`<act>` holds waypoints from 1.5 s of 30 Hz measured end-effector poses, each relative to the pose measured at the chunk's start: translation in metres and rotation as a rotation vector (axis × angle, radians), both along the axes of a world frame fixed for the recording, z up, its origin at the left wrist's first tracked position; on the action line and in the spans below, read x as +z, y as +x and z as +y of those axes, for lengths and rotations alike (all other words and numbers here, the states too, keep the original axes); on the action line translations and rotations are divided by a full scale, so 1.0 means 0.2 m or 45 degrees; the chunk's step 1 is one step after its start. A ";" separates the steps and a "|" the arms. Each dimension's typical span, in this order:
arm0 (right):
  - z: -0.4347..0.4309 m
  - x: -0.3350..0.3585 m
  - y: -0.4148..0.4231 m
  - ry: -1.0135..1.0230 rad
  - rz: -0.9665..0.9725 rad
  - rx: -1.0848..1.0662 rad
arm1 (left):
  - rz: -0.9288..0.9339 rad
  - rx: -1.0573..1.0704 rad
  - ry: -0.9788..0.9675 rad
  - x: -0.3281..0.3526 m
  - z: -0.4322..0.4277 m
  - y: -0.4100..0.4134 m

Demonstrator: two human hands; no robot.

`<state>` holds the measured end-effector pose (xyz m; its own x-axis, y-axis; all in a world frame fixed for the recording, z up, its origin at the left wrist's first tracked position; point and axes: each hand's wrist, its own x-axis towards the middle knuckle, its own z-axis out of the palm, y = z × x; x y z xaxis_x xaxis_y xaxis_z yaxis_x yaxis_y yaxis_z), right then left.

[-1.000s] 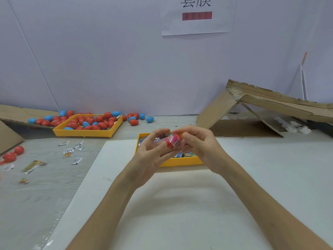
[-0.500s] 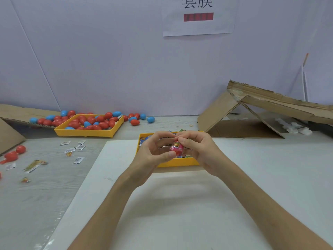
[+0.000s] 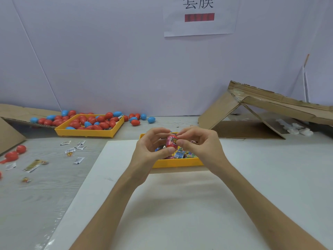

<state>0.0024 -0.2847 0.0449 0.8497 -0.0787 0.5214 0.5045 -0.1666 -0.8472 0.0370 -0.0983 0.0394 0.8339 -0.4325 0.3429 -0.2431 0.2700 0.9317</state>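
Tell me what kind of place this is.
Probably a small hand-packing workstation: a yellow tray heaped with red and blue plastic eggs, a nearer tray of printed wrappers, cardboard boxes, and the left hand and right hand holding a wrapped red egg.

Illumination is bright, even and diffuse, from overhead. Soft shadows fall on the white surface [image 3: 180, 204] beneath both forearms. Focus is sharp at center; wide-angle distortion bends the frame edges.
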 end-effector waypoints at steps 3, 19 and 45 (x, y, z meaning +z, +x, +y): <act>-0.01 0.01 0.00 0.002 0.041 0.045 | -0.015 0.014 -0.001 0.00 0.00 0.00; 0.00 0.03 -0.04 -0.298 0.104 0.093 | -0.019 0.086 0.056 -0.02 -0.01 0.01; -0.01 0.00 -0.02 -0.278 0.199 0.136 | -0.108 -0.010 0.131 -0.03 0.01 0.02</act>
